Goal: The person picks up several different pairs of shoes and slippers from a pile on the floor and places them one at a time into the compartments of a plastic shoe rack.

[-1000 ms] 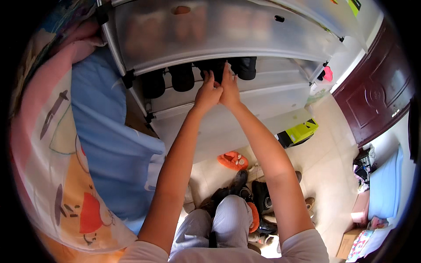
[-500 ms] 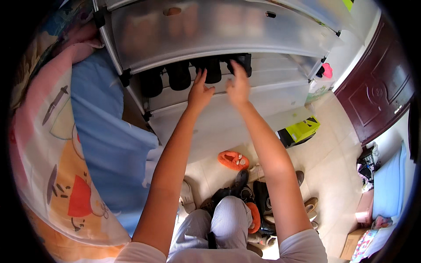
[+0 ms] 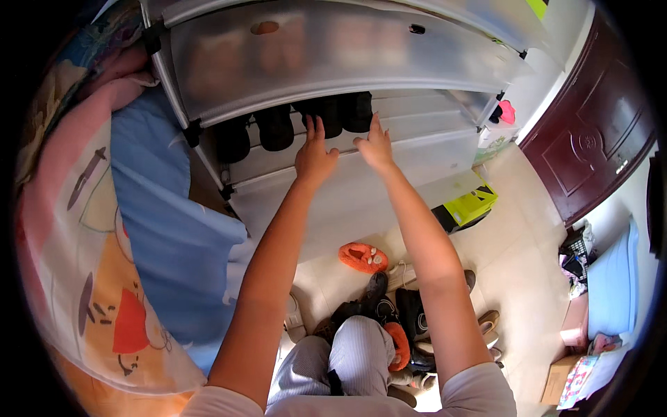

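Observation:
A row of black shoes [image 3: 276,129] stands on the open shelf of a shoe rack, their upper parts hidden by the translucent flap [image 3: 347,59] above. My left hand [image 3: 317,158] reaches up to the row, fingers stretched towards a black shoe [image 3: 325,119] in it; whether the tips touch it I cannot tell. Just right of the row's last black shoe [image 3: 356,112] is my right hand [image 3: 376,147], with fingers extended and thumb apart. Neither hand holds anything.
Below the shelf a lowered translucent panel [image 3: 313,208] hangs. On the floor lie an orange fuzzy slipper [image 3: 363,258], several shoes around my legs and a yellow-green and black box [image 3: 467,208]. A cartoon-print cloth [image 3: 90,243] drapes at left; a dark red door [image 3: 590,132] is at right.
The rightmost black shoe has shifted left, close against its neighbour. My right hand has come off its front and drawn down slightly. My left hand stays by the row.

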`<control>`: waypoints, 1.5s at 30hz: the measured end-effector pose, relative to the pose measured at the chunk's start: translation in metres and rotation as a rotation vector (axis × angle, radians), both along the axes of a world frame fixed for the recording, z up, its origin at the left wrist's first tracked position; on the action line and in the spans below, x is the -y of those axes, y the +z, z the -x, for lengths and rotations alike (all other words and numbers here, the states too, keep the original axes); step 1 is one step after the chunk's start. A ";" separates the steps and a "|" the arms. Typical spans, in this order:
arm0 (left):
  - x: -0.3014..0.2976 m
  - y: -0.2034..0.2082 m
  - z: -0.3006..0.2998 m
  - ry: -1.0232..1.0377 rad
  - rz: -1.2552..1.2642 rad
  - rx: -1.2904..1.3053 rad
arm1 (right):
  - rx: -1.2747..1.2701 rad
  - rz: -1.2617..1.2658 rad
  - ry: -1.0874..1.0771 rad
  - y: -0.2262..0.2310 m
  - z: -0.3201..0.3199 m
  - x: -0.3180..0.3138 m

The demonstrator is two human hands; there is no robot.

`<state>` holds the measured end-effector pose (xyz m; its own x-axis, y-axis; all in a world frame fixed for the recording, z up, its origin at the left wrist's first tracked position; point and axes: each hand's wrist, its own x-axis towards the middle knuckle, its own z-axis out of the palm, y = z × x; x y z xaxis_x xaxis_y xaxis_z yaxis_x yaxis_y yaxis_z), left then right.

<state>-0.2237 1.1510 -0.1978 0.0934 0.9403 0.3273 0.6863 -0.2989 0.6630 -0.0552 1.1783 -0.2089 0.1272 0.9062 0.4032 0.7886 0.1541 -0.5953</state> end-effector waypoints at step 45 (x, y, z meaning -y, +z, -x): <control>0.454 0.018 0.022 -0.378 0.205 0.111 | -0.303 0.152 -0.021 0.017 0.058 0.517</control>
<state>-0.2455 0.6971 -0.1803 0.4185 0.8931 0.1650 0.4755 -0.3703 0.7980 -0.1137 0.6609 -0.1916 0.2398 0.9491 0.2044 0.5745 0.0310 -0.8179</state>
